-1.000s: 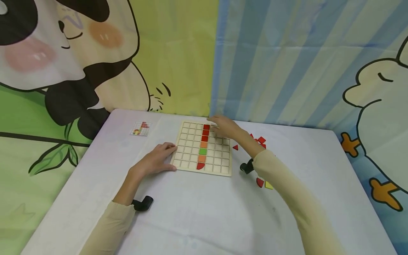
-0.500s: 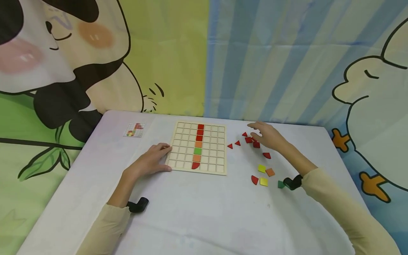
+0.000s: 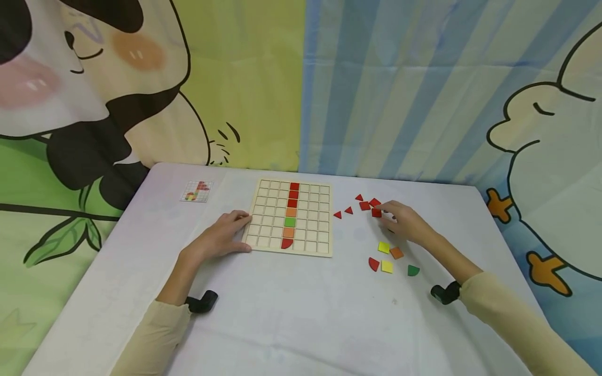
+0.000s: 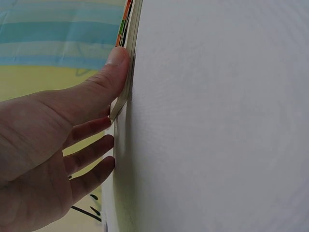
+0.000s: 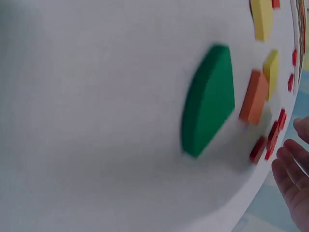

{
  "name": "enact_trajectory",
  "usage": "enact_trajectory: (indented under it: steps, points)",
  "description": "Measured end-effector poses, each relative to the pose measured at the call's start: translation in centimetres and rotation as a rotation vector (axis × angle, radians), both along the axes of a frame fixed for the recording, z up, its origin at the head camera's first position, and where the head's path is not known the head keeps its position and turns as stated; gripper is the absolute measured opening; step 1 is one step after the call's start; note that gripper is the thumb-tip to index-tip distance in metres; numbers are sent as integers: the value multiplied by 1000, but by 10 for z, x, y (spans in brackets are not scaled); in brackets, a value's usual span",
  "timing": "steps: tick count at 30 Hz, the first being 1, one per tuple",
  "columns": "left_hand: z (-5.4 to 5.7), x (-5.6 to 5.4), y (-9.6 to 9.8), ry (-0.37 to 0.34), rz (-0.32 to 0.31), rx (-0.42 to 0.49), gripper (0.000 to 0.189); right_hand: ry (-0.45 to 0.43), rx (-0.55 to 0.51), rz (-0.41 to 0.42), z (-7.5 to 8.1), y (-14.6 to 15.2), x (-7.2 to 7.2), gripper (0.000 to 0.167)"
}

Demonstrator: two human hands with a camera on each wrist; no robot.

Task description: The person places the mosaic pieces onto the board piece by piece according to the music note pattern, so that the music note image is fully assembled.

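Observation:
My left hand [image 3: 221,237] rests against the left edge of a pale wooden grid board [image 3: 312,253], its thumb at the near corner. In the left wrist view, the thumb and loosely straight fingers touch the board's side. Down one column of the board runs a row of red, orange and green pieces, with a red quarter-circle [image 3: 287,243] at the near end. My right hand [image 3: 406,222] hovers at the loose red pieces, thumb and fingers apart, fingertips right at a red square [image 3: 376,212]. Another red square [image 3: 365,206] lies beside it.
Small red triangles [image 3: 348,210] lie right of the board. Nearer are yellow squares [image 3: 387,267], an orange square [image 3: 396,253], a red quarter-circle [image 3: 373,264] and a green quarter-circle [image 3: 413,270]. A printed pattern card [image 3: 196,191] lies at the back left. A patterned curtain [image 3: 254,78] hangs behind.
My right hand has left the board's far side, swung right to the loose red pieces and come slightly nearer. The left hand stays at the board's edge. The head view has shifted a little.

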State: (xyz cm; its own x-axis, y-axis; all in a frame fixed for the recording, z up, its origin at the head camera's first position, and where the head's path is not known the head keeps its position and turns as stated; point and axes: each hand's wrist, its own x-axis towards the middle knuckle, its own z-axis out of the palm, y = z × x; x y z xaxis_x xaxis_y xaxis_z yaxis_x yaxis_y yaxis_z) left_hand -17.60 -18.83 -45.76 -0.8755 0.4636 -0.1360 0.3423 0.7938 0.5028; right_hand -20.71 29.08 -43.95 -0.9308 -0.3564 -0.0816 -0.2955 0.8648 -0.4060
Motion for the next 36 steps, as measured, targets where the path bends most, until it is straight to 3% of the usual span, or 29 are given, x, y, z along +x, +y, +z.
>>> enact_trajectory:
  steps: [7, 13, 21, 32, 36]
  points:
    - [-1, -1, -1, -1, -3, 0, 87, -20, 6, 108, 2, -32, 2, 38]
    - [-2, -2, -3, 12, -4, -3, 87, 7, 60, 101, 6, -59, -14, 39]
    - [-5, -1, -2, 6, 14, 3, 87, 63, 170, 94, -8, -79, -34, 29]
    - [-2, -1, 1, 25, -7, -12, 86, 102, 77, 76, -19, -77, -30, 12]
    - [-2, 0, 0, 13, 2, -7, 86, 72, 66, 76, -19, -79, -30, 11]
